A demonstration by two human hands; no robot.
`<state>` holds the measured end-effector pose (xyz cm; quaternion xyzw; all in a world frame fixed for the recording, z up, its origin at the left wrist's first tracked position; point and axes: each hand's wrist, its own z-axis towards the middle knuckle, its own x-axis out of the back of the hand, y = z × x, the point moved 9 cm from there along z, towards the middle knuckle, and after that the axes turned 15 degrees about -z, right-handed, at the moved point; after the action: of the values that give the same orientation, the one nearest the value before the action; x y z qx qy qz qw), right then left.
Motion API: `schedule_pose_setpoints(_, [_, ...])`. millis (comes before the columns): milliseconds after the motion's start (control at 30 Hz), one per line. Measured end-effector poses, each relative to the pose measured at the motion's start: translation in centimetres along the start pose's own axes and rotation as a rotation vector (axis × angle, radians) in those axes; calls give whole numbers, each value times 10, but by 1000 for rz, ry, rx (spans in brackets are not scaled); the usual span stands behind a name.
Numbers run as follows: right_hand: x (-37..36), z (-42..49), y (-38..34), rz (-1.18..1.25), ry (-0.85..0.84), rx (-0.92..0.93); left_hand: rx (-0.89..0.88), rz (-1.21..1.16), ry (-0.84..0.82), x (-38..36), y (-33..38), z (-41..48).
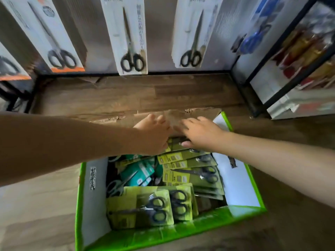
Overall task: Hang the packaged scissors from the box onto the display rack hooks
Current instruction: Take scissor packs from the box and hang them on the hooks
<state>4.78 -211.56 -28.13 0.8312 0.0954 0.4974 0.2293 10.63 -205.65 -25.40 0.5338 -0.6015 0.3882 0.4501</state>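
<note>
Box [94,196] of packaged scissors [192,178], left hand [154,134], right hand [201,133] at far end

The box [181,230] looks like glossy printed cardboard, shiny green outside and smooth white inside, with one raw brown flap [181,115] torn rough along its edge. The packaged scissors [143,209] are yellow-green card under clear shiny plastic, with black plastic handles and metal blades. The floor [126,95] is matt wood-grain planks, the rack frame [281,40] black matt metal
</note>
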Motion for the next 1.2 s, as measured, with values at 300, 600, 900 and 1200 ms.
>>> schedule_pose_setpoints(300, [-76,-25,-23,144,-185,103,111,-48,-325,-110,25,26])
schedule_pose_setpoints(600, [-110,-32,-26,136,-137,65,156,-450,-278,-112,8,32])
schedule_pose_setpoints(900, [-115,-22,-19,169,-248,29,73,-522,-222,-111,45,46])
schedule_pose_setpoints(1200, [-102,-27,-19,154,-144,30,122,-271,-258,-115,27,57])
